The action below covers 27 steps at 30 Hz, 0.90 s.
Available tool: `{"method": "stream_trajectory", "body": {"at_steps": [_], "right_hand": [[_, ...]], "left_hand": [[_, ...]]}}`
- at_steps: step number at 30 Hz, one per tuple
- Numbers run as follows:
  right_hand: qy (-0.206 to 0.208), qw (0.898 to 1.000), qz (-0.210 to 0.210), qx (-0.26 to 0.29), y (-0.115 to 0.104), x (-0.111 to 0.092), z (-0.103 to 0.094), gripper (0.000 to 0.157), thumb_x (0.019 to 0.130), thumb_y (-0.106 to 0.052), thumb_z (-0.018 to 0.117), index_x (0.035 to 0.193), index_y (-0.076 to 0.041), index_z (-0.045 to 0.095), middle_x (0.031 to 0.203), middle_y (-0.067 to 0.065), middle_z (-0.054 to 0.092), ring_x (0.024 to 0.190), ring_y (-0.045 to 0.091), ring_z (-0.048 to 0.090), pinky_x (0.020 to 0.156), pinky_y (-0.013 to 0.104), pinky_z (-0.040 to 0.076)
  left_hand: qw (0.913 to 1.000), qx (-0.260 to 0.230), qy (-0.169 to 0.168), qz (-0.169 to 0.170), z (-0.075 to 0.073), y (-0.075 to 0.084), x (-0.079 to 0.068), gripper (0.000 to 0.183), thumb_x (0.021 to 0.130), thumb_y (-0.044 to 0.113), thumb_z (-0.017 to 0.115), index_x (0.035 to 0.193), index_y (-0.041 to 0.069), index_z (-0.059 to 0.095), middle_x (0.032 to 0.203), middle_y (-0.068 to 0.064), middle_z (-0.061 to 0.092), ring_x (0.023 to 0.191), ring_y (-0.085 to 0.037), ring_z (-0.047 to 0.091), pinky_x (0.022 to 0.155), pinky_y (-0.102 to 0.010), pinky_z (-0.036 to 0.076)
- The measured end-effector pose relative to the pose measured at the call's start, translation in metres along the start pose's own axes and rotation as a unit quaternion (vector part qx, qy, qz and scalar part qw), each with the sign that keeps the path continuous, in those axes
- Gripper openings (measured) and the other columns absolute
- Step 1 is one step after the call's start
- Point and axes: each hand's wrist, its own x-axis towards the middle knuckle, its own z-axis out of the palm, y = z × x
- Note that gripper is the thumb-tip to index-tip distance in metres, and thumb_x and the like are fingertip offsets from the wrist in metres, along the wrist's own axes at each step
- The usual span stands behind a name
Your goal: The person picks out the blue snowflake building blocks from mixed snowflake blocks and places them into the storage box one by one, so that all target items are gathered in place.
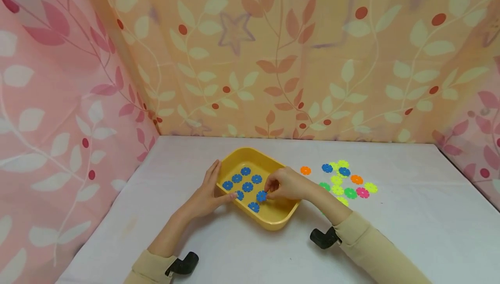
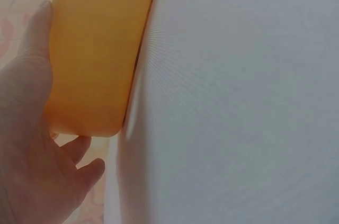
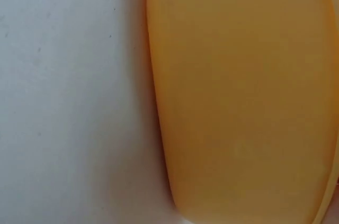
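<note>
A yellow plastic tray [image 1: 278, 215] lies at a slant on the table, with several blue notched plastic discs [image 1: 247, 186] spread over its floor. My left hand [image 1: 205, 198] grips the tray's left corner, thumb on the near side and fingers along the far-left end. In the left wrist view that hand [image 2: 32, 113] spans the tray's outer wall [image 2: 100, 49]. Reaching inside the tray, my right hand [image 1: 288, 184] pinches one blue disc [image 1: 261, 196] close over the floor, its fingertips at the disc's right edge. Only the tray's outer side [image 3: 243, 91] fills the right wrist view.
Right of the tray lies a loose group of notched discs: yellow [image 1: 337, 189], green [image 1: 350, 193], orange [image 1: 356, 179], pink [image 1: 363, 192] and blue [image 1: 327, 168]. My right forearm covers part of it. Floral curtains [image 1: 234, 80] stand behind the white-covered table [image 1: 414, 214].
</note>
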Motion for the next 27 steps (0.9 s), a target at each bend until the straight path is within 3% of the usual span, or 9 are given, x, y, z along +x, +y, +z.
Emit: {"method": "stream_trajectory", "body": {"at_steps": [8, 15, 27], "right_hand": [[-0.011, 1.000, 0.011, -0.018, 0.0045, 0.0042, 0.0030, 0.009, 0.081, -0.018, 0.080, 0.084, -0.013, 0.072, 0.070, -0.012, 0.059, 0.068, 0.008, 0.054, 0.064, 0.022, 0.050], [-0.024, 0.999, 0.020, -0.038, 0.0045, 0.0055, 0.0066, 0.008, 0.082, -0.018, 0.079, 0.085, -0.014, 0.073, 0.072, -0.014, 0.061, 0.070, 0.007, 0.055, 0.066, 0.021, 0.050], [-0.021, 0.999, 0.021, -0.030, 0.0058, 0.0045, 0.0075, 0.008, 0.083, -0.016, 0.079, 0.086, -0.013, 0.073, 0.073, -0.013, 0.061, 0.069, 0.006, 0.055, 0.066, 0.020, 0.050]], "left_hand": [[1.0000, -0.002, 0.000, 0.005, 0.0002, -0.0002, 0.0012, 0.115, 0.081, 0.061, 0.070, 0.158, 0.012, 0.000, 0.163, -0.003, -0.005, 0.147, -0.030, 0.009, 0.112, -0.058, 0.020], [1.0000, 0.003, 0.001, 0.006, -0.0008, -0.0008, 0.0001, 0.113, 0.081, 0.060, 0.070, 0.158, 0.017, -0.001, 0.163, 0.001, -0.007, 0.147, -0.030, 0.009, 0.112, -0.059, 0.020], [0.9999, 0.004, 0.002, 0.010, 0.0000, -0.0010, 0.0005, 0.113, 0.082, 0.060, 0.070, 0.158, 0.017, -0.002, 0.163, -0.003, -0.006, 0.148, -0.030, 0.009, 0.112, -0.058, 0.020]]}}
